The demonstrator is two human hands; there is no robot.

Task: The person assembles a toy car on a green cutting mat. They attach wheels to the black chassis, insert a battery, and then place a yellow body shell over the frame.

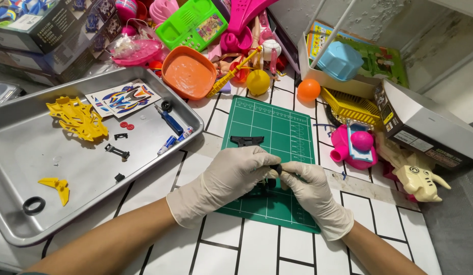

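Both hands point(274, 175) pinch a black part point(275, 168) over the green mat point(277, 127), tray point(22, 147) beside.

Hobby workbench: cutting mat point(277, 137), parts tray point(22, 153) (toys point(348, 147) piled).

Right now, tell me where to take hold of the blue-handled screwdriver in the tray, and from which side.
Take the blue-handled screwdriver by its blue handle, the thickest part, coming from above. It lies flat and slantwise on the metal tray floor, so fingers probably close best across the handle. A small black wheel sits near its upper end, so approach toward the lower end of the handle.
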